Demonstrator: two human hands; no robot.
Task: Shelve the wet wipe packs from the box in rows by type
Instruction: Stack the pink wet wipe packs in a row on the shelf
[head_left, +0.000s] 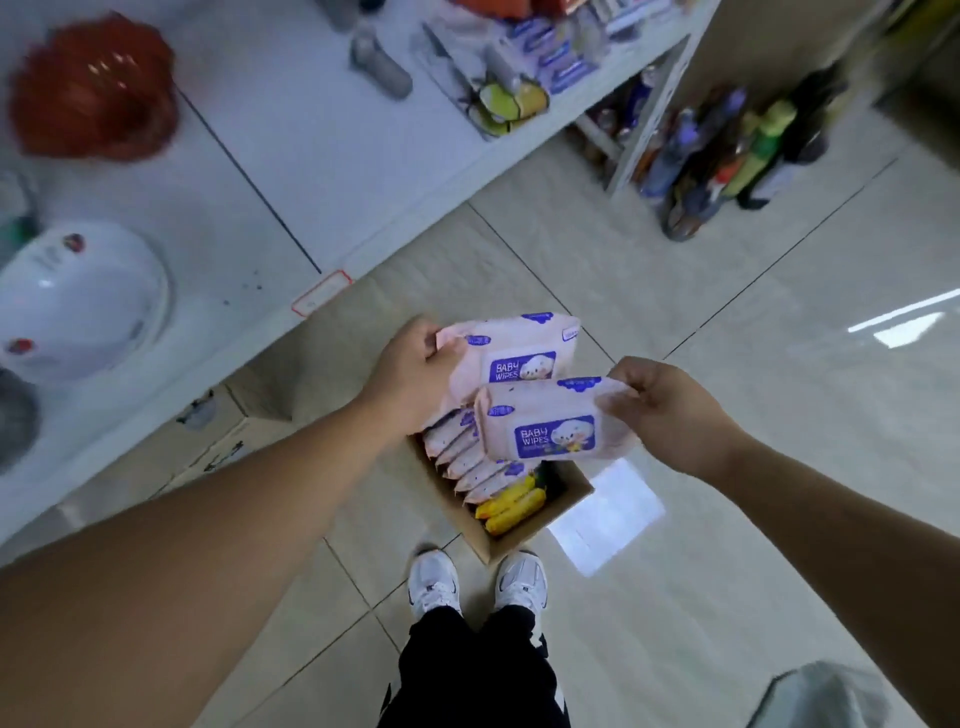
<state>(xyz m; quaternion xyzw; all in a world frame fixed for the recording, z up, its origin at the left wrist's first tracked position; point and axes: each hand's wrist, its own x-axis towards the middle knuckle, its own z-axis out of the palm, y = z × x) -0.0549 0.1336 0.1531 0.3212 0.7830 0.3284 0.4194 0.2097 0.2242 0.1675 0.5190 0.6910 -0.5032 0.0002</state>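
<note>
My left hand (410, 371) grips the left end of a pink baby wipes pack (519, 353) above the cardboard box (563, 501) on the floor. A second pink baby wipes pack (550, 428), slightly lower and nearer, is pinched at its right end by my right hand (662, 408). Inside the box stand several more pink packs (467, 462) in a row, with yellow packs (511, 506) at the near end. The white shelf (291, 156) runs along the left and top.
On the shelf sit a red bowl (93, 88), a white bowl (78, 301), grey items and blue-labelled packs (561, 52) at the far end. Bottles (727, 156) stand on the floor by the shelf end. My white shoes (478, 582) are just behind the box.
</note>
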